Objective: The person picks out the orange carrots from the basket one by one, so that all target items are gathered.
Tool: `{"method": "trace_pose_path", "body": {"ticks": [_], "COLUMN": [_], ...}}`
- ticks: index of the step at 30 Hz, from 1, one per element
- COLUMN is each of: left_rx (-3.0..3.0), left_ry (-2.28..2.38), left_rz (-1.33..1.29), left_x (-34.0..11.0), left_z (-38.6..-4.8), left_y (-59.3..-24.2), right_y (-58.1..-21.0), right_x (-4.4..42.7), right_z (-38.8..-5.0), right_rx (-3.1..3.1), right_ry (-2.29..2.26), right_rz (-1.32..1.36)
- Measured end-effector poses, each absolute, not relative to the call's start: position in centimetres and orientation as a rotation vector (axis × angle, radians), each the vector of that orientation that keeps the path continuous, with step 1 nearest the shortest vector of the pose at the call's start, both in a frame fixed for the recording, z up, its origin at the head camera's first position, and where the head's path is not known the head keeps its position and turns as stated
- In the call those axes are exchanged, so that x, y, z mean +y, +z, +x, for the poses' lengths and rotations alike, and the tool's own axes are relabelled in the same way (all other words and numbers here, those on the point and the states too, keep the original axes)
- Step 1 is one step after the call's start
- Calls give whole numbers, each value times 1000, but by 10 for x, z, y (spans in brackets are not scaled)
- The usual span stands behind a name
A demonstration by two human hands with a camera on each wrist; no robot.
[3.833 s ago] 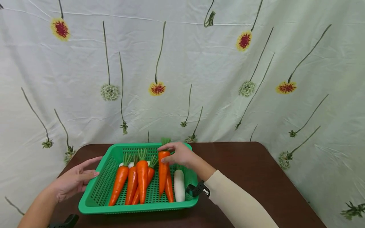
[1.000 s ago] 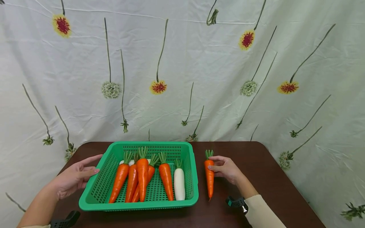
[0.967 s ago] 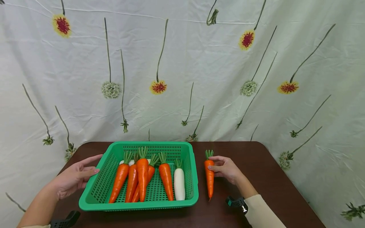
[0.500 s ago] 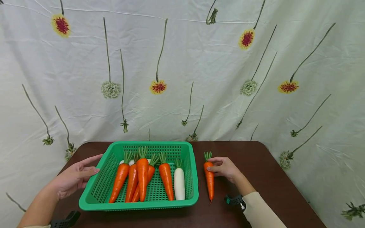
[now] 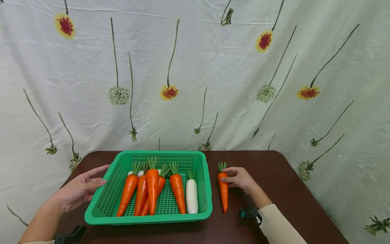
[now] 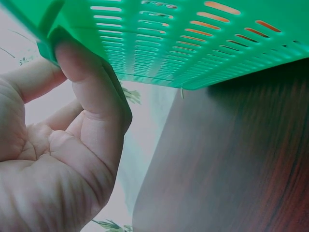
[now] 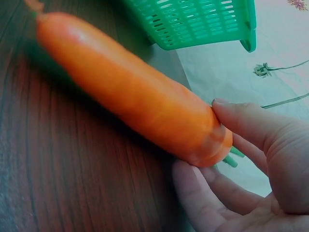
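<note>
My right hand pinches an orange carrot near its leafy top, to the right of the green basket. In the right wrist view, thumb and fingers sit on either side of the carrot's thick end. Its tip points toward me, low over the table; I cannot tell whether it fully rests there. My left hand holds the basket's left rim with thumb and finger, as the left wrist view shows at the rim. Inside the basket lie several carrots and a white radish.
More white pieces lie partly hidden behind the basket's carrots. The dark brown table extends right of the carrot in my hand. A white cloth with printed flowers hangs close behind the table's far edge.
From the basket's right part, my right hand has brought a carrot out and right, over the table. In the last second it shifted only slightly. My left hand has stayed at the rim.
</note>
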State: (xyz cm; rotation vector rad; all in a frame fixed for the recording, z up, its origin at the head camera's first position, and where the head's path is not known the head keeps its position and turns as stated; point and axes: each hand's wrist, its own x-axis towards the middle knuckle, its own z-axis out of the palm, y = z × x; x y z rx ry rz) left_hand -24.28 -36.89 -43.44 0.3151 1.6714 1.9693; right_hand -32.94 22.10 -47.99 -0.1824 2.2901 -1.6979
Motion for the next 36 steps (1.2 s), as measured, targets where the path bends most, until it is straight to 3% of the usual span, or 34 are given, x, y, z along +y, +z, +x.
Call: {"method": "trace_pose_path", "body": {"ticks": [36], "left_rx": [1664], "left_ry": [1971], "left_rz": [296], "left_x": [-369], "left_z": [-244], "left_y": [-436], "right_y": [-473], "right_x": [223], "right_z": [-326], "right_rx": [2480], "right_ry": [-1614], "right_rz": [-150]}}
